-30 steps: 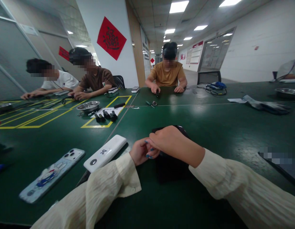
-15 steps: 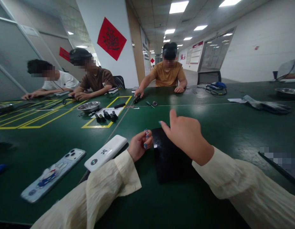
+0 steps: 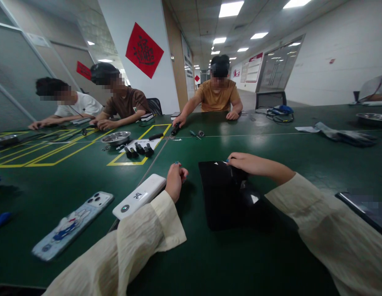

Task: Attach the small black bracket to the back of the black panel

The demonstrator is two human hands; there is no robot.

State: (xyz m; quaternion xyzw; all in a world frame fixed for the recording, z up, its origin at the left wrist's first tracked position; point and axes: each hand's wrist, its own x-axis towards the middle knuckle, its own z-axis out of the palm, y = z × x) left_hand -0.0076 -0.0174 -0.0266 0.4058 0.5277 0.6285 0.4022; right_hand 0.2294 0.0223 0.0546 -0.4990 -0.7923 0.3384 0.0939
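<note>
My right hand (image 3: pixel 255 166) is at the far edge of a flat, glossy black tablet (image 3: pixel 218 197), its thumb and fingers together there. The palm faces down, and most of the finger undersides are hidden. Light reflections show on the tablet's dark surface. My left hand (image 3: pixel 176 181) rests on its side to the left of the tablet, fingers curled in, with nothing seen in them. Beside my left wrist lies a white power bank (image 3: pixel 138 197) marked 26. Further left is a phone (image 3: pixel 73 226) in a cartoon rabbit case.
Black cylindrical parts (image 3: pixel 138 150) stand on paper inside a yellow-taped box, near a metal bowl (image 3: pixel 116 138). Across the table a person (image 3: pixel 218 94) holds a dark tool. Two more people sit at the left. A dark device (image 3: pixel 364 209) and a glove (image 3: pixel 345 135) lie to the right.
My right hand has come down from above the tablet to its far edge, and the tablet has shifted slightly away. The left hand has turned and moved a little left.
</note>
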